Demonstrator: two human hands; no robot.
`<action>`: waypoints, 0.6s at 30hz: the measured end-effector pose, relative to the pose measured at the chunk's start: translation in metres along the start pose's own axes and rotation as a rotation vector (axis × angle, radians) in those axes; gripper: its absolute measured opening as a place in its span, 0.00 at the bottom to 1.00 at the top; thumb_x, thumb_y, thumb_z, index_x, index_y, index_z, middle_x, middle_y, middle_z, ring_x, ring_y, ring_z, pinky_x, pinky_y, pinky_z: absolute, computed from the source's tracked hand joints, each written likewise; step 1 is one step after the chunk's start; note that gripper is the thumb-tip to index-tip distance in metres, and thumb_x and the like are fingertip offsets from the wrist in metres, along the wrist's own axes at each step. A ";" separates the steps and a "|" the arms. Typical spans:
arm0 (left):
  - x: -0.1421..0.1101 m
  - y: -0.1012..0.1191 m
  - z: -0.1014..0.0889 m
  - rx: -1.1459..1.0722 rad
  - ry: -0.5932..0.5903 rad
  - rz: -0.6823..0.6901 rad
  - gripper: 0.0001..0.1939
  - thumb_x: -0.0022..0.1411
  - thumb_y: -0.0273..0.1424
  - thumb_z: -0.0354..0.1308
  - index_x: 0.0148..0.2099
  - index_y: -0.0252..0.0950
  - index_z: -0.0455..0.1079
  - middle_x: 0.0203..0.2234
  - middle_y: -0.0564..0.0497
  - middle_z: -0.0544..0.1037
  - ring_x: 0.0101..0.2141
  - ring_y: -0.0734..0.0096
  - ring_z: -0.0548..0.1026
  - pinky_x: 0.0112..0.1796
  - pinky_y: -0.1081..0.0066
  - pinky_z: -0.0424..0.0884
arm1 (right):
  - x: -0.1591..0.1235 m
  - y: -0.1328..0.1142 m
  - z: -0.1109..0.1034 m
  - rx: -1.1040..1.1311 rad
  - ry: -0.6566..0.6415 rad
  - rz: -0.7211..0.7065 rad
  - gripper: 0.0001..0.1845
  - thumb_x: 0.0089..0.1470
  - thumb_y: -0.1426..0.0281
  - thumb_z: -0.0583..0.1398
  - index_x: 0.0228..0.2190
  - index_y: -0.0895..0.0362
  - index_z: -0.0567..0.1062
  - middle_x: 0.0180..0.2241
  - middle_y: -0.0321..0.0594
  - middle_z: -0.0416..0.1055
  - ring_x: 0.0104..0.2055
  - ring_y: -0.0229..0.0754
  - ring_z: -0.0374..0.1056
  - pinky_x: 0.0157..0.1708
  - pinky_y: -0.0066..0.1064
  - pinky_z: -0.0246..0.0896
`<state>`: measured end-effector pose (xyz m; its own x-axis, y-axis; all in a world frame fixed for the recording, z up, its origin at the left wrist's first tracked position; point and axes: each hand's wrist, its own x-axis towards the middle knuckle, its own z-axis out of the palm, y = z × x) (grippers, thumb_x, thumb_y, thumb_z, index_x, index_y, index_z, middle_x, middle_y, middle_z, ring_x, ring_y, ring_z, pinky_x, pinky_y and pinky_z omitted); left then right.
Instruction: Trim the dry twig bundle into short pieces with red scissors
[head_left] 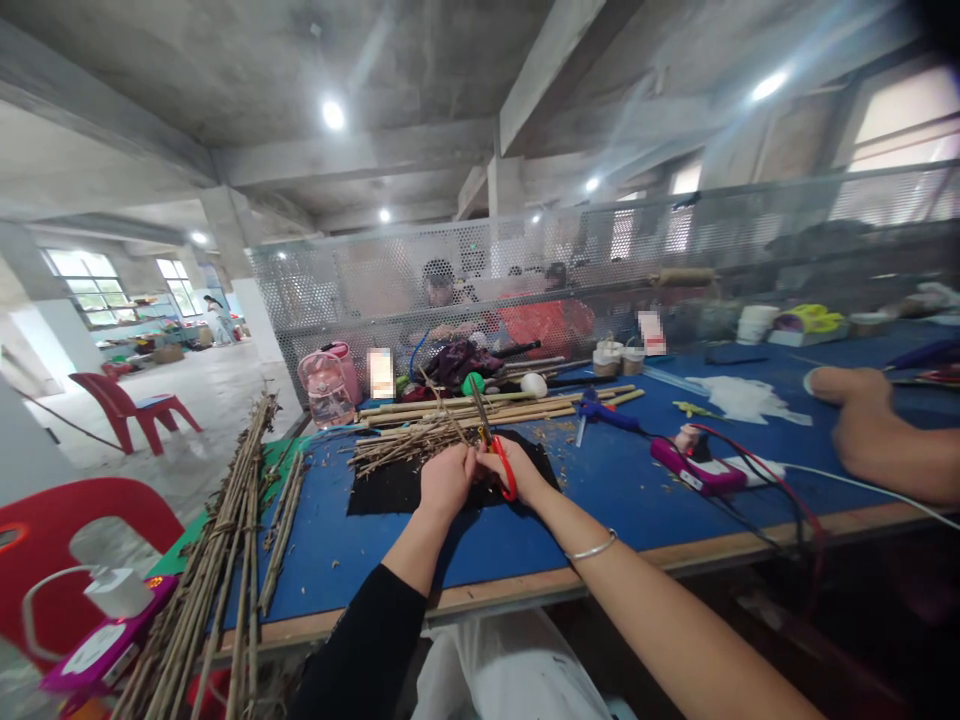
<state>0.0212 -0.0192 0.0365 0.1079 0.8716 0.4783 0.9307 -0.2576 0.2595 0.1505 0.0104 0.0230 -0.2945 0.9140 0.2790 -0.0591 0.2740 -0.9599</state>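
Observation:
My right hand point(514, 466) is closed round the orange-red handles of a pair of scissors point(507, 470), whose blades point up and away from me. Right beside it, my left hand point(448, 474) is closed, its fingers close to the scissors; what they pinch is hidden. Both hands are over a black cloth point(386, 490) on the blue tabletop. Just beyond them lies a heap of thin dry twigs point(409, 440), with cut bits scattered around.
Long bundled sticks point(232, 530) overhang the table's left edge. Behind the twigs are bamboo rods point(405, 408), a pink bag point(328, 385) and a mesh screen point(360, 290). Right are a blue glue gun point(611, 413), a purple power strip point(697, 468) with cables, and another person's arm point(885, 430).

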 end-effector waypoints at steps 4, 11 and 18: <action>-0.001 -0.004 0.002 -0.081 0.012 0.020 0.21 0.63 0.40 0.37 0.31 0.38 0.68 0.26 0.48 0.73 0.29 0.69 0.70 0.29 0.74 0.58 | 0.002 0.001 -0.002 -0.042 0.019 -0.020 0.15 0.36 0.63 0.62 0.20 0.57 0.62 0.16 0.28 0.61 0.19 0.31 0.56 0.21 0.24 0.51; -0.002 -0.004 0.004 -0.167 -0.039 0.081 0.17 0.62 0.37 0.41 0.28 0.37 0.67 0.24 0.49 0.72 0.26 0.70 0.68 0.29 0.74 0.57 | 0.004 0.007 -0.004 -0.069 0.075 -0.041 0.13 0.38 0.63 0.61 0.22 0.57 0.63 0.16 0.27 0.60 0.19 0.31 0.55 0.21 0.24 0.51; -0.001 -0.006 0.006 -0.273 0.079 0.087 0.18 0.61 0.37 0.41 0.24 0.37 0.63 0.20 0.52 0.67 0.24 0.74 0.64 0.28 0.75 0.55 | 0.015 0.014 -0.025 -0.322 0.432 0.032 0.10 0.40 0.62 0.57 0.23 0.56 0.65 0.18 0.34 0.67 0.21 0.37 0.61 0.23 0.27 0.53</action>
<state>0.0176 -0.0165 0.0294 0.1461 0.8088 0.5696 0.7896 -0.4423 0.4254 0.1691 0.0355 0.0140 0.1320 0.9447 0.3002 0.2587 0.2595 -0.9305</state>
